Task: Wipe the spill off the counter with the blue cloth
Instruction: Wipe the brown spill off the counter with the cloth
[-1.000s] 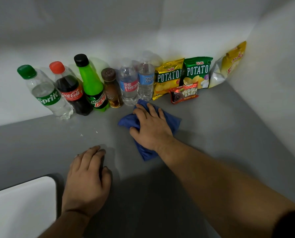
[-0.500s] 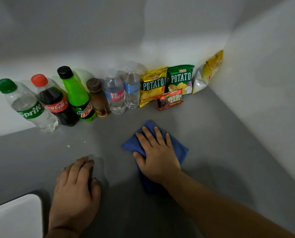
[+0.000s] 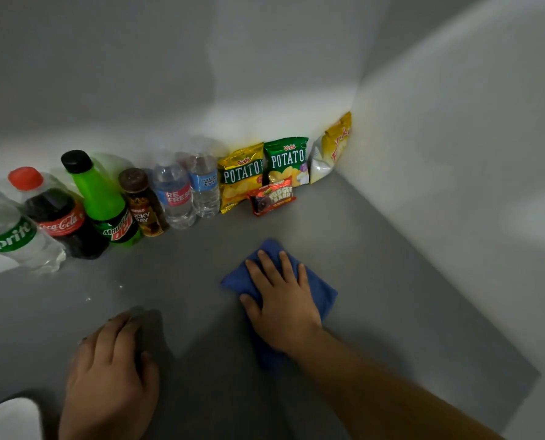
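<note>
While my right hand [image 3: 280, 304] lies palm down with its fingers [image 3: 266, 269] spread wide, it presses flat on the blue cloth [image 3: 322, 293] and grips nothing. That cloth sits folded on the grey counter [image 3: 407, 296], showing past the fingertips at 12 o'clock, past the knuckles at 3 o'clock and under the wrist at 6 o'clock. My forearm runs off toward 5 o'clock.

At 8 o'clock from the cloth, well apart from it, my left hand [image 3: 112, 376] rests palm down on the bare counter, fingers loosely together and a little curled, holding nothing. A white rounded edge [image 3: 7, 420] shows at 8 o'clock of that hand, in the corner of my view.

Between the left hand and the bottles, at about 10 o'clock from the cloth, I see a few small bright droplets [image 3: 120, 285] on the counter; the cloth does not touch them.

Along the back wall, from 9 o'clock round to 1 o'clock, stand a Sprite bottle [image 3: 14, 236], a Coca-Cola bottle [image 3: 58, 220], a Mountain Dew bottle [image 3: 106, 208], a small brown bottle [image 3: 142, 208], two water bottles [image 3: 175, 198], a yellow potato chip bag [image 3: 241, 176], a green potato chip bag [image 3: 287, 161] and a yellow and white bag [image 3: 331, 147] leaning in the corner. A red fudge bar packet [image 3: 272, 198] lies just before the chip bags.
</note>
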Available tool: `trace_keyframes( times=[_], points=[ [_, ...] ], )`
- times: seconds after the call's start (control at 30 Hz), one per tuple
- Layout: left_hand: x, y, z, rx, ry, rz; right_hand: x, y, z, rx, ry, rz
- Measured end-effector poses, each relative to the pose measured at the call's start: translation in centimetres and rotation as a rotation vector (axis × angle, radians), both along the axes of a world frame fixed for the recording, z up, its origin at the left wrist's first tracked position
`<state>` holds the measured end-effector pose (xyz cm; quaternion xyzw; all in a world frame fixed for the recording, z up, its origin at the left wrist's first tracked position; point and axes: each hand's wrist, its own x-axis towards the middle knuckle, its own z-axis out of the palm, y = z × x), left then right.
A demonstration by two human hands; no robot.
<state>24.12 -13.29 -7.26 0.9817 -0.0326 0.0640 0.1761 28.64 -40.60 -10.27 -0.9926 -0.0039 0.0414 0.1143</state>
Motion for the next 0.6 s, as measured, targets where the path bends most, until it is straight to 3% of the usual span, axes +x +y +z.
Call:
trace_keyframes(
  times=[0.13,0.37,0.6],
  points=[
    [0.0,0.0,0.4,-0.003,0.039,0.002,3.0,-2.6,0.8,-0.008,-0.007,0.064],
    [0.6,-0.2,0.8,0.016,0.192,0.039,0.8,-5.7,0.9,-0.007,-0.016,-0.247],
    [2.4,-8.6,1.2,-0.061,0.099,-0.161,0.2,-5.4,0.5,-0.012,0.013,0.051]
  ],
)
